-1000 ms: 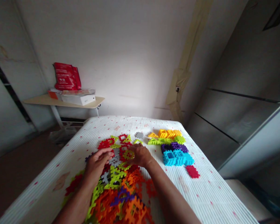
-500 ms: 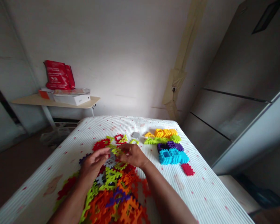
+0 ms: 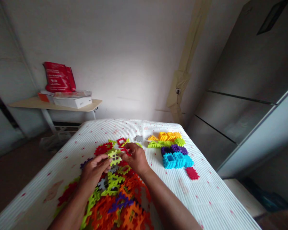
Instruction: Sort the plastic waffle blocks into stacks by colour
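A lime-green interlocking window tile (image 3: pixel 113 157) is raised above the heap, its four-pane face toward me. My left hand (image 3: pixel 94 169) pinches its left edge between thumb and fingers. My right hand (image 3: pixel 136 159) is closed at the right edge, fingertips on the tile. Below lies a mixed heap of toothed plastic tiles: lime-green triangles (image 3: pixel 113 184), orange tiles (image 3: pixel 132 215), a purple piece (image 3: pixel 120 202) and grey ones (image 3: pixel 102 184). Red tiles (image 3: pixel 104 148) lie just beyond my left hand. A grey tile (image 3: pixel 139 138) rests farther back.
On the right stand sorted rows of yellow tiles (image 3: pixel 166 136), lime-green tiles (image 3: pixel 159 144), purple tiles (image 3: pixel 174 149) and light-blue tiles (image 3: pixel 176 160). One red tile (image 3: pixel 192 173) lies nearer. A side table (image 3: pixel 96 104) with boxes and a red bag (image 3: pixel 59 77) stands by the wall.
The lime-green window tile has moved left and turned its face toward me. My left hand, apart from it before, has closed on its edge.
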The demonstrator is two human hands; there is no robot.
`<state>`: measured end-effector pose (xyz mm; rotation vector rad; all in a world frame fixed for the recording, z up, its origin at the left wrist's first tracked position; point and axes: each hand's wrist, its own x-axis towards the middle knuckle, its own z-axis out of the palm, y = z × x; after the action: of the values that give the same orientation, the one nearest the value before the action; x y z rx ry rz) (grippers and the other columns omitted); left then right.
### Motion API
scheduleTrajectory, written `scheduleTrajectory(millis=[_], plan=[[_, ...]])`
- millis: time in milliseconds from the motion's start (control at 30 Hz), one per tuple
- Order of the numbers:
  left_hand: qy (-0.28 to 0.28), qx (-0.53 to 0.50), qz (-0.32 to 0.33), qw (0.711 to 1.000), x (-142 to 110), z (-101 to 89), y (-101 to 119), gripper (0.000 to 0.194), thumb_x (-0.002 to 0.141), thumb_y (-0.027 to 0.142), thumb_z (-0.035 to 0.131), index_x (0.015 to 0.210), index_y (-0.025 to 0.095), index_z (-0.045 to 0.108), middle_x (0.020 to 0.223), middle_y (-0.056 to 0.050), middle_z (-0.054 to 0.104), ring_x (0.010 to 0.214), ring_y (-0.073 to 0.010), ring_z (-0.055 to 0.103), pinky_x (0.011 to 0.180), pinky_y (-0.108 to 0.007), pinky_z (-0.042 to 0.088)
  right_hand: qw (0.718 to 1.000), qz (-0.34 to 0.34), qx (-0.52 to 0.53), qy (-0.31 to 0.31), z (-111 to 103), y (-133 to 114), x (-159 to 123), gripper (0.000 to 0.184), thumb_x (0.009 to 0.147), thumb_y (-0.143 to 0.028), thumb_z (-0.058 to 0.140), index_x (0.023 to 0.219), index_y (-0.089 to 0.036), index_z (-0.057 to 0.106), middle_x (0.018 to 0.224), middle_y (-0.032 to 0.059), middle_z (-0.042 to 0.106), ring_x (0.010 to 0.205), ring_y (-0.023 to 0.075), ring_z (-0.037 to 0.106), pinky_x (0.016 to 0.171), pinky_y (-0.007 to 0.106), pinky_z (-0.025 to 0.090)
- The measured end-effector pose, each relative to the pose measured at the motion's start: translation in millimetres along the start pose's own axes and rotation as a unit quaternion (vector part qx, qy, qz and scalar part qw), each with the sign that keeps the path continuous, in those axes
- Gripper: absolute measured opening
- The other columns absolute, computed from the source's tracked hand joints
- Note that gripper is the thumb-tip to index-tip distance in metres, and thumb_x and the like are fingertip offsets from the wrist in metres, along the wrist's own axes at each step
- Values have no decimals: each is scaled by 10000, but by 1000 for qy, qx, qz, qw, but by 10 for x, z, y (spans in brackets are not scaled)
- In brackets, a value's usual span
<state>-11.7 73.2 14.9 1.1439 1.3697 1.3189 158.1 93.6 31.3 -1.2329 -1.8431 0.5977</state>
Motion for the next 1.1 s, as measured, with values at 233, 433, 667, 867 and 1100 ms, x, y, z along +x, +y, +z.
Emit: scheduleTrajectory(millis=[233, 433, 667, 867, 1100], plan=[[8, -17, 5, 1000, 40, -24, -75, 408, 558, 509, 729, 781, 192, 599, 585, 36, 601, 517, -136, 553, 507, -239, 439, 964, -77, -252, -23, 181, -243, -169, 443, 767, -423, 649, 1122, -175, 558, 1023, 105, 616, 957, 265, 545, 837, 379, 455], [-7, -3, 9, 1000, 10, -3, -41, 372, 551, 510, 720, 724, 206, 595, 545, 49, 585, 495, -146, 553, 493, -242, 427, 960, -41, -277, -14, 282, -247, -192, 374, 781, -398, 633, 1077, -184, 553, 984, 89, 624, 933, 264, 560, 794, 374, 470], [-24, -7, 19, 1000, -44, 29, 7, 303, 586, 454, 710, 716, 206, 593, 522, 48, 598, 473, -137, 548, 477, -231, 424, 967, -29, -252, -22, 188, -315, -167, 409, 758, -410, 657, 1087, -191, 550, 974, 81, 646, 899, 240, 599, 750, 327, 486], [-41, -32, -5, 999, -14, 18, -8, 410, 590, 524, 708, 823, 204, 602, 591, 4, 663, 538, -181, 628, 514, -266, 486, 950, 17, -307, -57, -53, -377, -36, 385, 741, -408, 684, 1056, -206, 593, 964, 66, 677, 870, 213, 638, 729, 277, 487], [9, -55, 2, 998, 40, 11, -44, 420, 606, 495, 691, 892, 195, 623, 671, -24, 696, 581, -179, 649, 530, -264, 491, 875, 229, -426, 19, -1132, 240, 312, 448, 786, -468, 618, 1089, -138, 611, 1025, 169, 669, 975, 284, 630, 786, 352, 476]])
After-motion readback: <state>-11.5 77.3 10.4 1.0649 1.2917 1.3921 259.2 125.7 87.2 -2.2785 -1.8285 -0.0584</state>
